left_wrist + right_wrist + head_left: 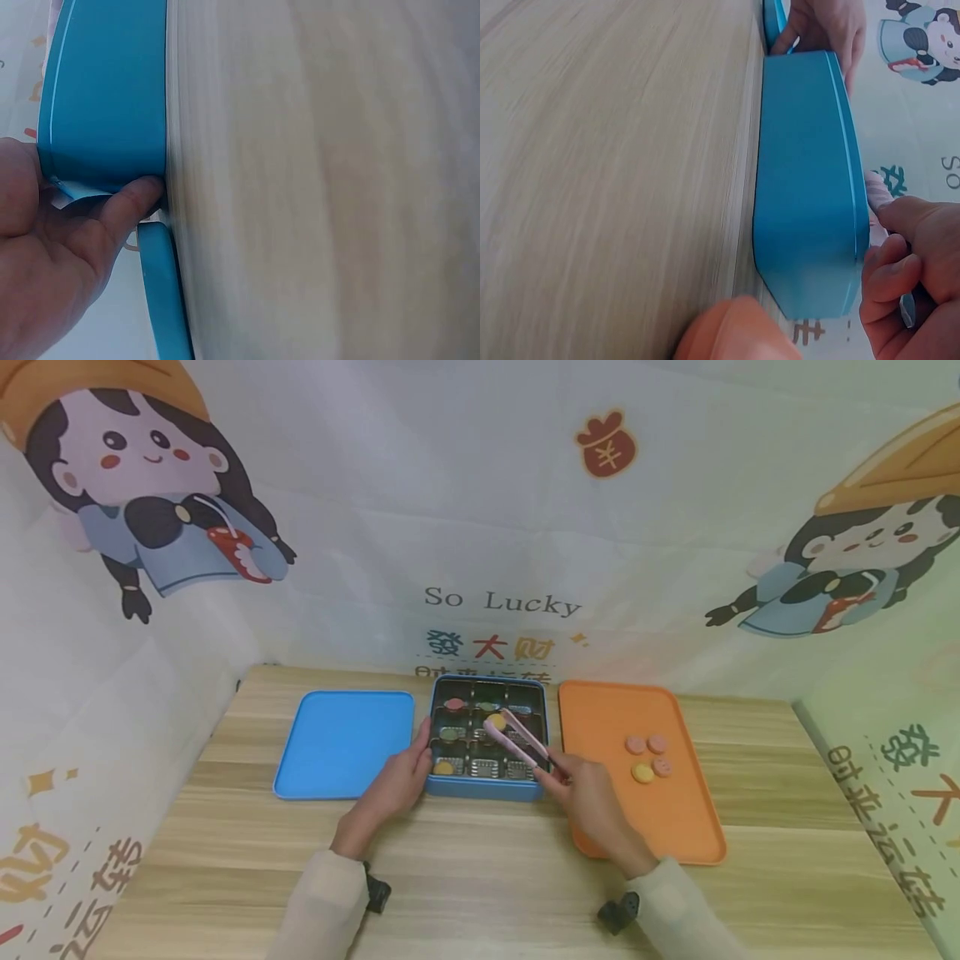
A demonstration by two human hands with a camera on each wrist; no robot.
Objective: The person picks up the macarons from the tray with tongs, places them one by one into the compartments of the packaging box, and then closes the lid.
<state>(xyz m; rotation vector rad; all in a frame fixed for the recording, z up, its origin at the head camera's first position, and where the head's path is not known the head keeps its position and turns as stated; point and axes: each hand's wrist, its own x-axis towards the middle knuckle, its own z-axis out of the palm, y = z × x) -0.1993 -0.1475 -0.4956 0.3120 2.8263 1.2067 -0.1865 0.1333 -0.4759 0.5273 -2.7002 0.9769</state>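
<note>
A blue box (pixel 486 788) stands on the table, its inside split by a grid of compartments. In the left column lie a red round piece (pixel 454 703), a green one (pixel 449 735) and a yellow one (pixel 444 767); another green piece (pixel 486 706) is in the top middle compartment. My left hand (pixel 397 781) grips the box's left side, thumb near the rim and a finger low by the table. My right hand (pixel 592 800) holds pink tongs (pixel 517 747) over the box. Between the tong tips is a yellow cookie-like piece (pixel 497 722), above the middle compartment.
To the right, an orange tray (pixel 622 710) bears several pink cookie-like pieces (pixel 635 744) and a yellow one (pixel 642 772). A blue lid-like tray (pixel 348 735) lies flat left of the box. Behind the wooden table (pixel 480 893) hangs a printed cloth (pixel 390 485).
</note>
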